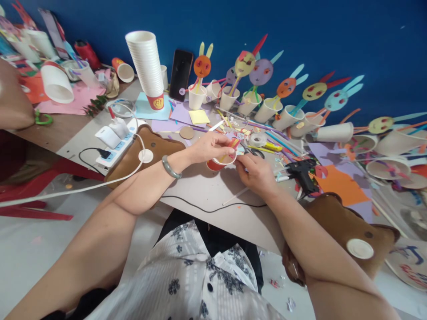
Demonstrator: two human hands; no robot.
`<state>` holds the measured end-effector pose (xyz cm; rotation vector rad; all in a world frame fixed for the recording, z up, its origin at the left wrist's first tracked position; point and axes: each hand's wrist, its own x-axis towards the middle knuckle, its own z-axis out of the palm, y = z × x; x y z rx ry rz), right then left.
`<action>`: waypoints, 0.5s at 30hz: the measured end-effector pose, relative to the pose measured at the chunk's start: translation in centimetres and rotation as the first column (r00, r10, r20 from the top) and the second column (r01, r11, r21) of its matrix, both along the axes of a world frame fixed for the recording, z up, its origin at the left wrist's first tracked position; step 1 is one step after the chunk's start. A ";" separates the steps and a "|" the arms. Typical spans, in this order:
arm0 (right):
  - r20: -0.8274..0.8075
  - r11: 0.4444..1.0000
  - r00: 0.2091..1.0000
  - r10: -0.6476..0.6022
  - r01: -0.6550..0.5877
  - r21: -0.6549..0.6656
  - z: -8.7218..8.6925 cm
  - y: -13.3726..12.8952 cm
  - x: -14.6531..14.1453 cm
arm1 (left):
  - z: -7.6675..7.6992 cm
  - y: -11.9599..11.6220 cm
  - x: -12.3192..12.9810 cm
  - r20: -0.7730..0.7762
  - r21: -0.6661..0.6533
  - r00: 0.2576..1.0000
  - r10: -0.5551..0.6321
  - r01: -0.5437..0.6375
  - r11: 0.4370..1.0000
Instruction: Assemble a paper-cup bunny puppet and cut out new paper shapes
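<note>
A small paper cup point(216, 165) with a red outside and a white rim is in front of me, its mouth turned up. My left hand point(211, 149) is closed at the cup's rim, the thumb reaching over its mouth. A red and yellow piece point(234, 143) shows by the left fingertips; its kind is unclear. My right hand point(256, 172) has its fingers pinched together at the cup's right side, and what is between them is hidden. A black glue gun point(302, 174) lies right of my right hand. Behind both hands are a tape roll point(258, 140) and dark-handled scissors point(256, 152).
Paper cups with rabbit-faced figures point(202, 66) line the blue wall. A tall cup stack point(145, 62) stands beside a phone point(181, 74). A power strip point(116, 149) and brown cushions point(343, 233) flank me. A black cord point(207, 210) crosses the front edge. Another person's arm point(16, 95) is at left.
</note>
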<state>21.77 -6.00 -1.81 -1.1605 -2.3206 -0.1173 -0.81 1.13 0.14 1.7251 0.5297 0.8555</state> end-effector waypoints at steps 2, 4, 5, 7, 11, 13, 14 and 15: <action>-0.058 0.997 0.998 -0.017 0.013 -0.070 0.6 0.2 0.6 | 0.1 0.0 0.0 -0.012 0.005 1.000 0.011 -0.011 1.000; -0.178 0.987 0.978 -0.104 0.080 -0.141 1.4 0.6 1.4 | 0.1 0.0 0.0 -0.032 -0.001 0.999 0.032 -0.032 0.999; -0.247 0.976 0.953 -0.176 0.136 -0.170 1.8 0.8 1.9 | 0.2 0.1 0.0 -0.042 -0.003 0.998 0.041 -0.041 0.999; -0.358 0.939 0.877 -0.321 0.245 -0.242 2.6 1.3 2.9 | 0.3 0.1 -0.1 -0.051 -0.001 0.997 0.062 -0.062 0.998; -0.386 0.856 0.787 -0.480 0.326 -0.400 3.5 2.6 5.2 | 0.5 0.0 -0.4 -0.034 -0.013 0.991 0.132 -0.132 0.991; -0.357 0.836 0.780 -0.513 0.360 -0.415 3.8 3.1 6.3 | 0.6 0.0 -0.5 -0.016 -0.061 0.987 0.157 -0.158 0.985; -0.350 0.830 0.774 -0.527 0.382 -0.406 4.0 3.2 6.8 | 0.7 0.0 -0.6 -0.001 -0.096 0.986 0.167 -0.167 0.981; -0.354 0.828 0.765 -0.539 0.403 -0.390 4.2 3.3 7.1 | 0.8 0.1 -0.7 0.015 -0.132 0.984 0.175 -0.172 0.976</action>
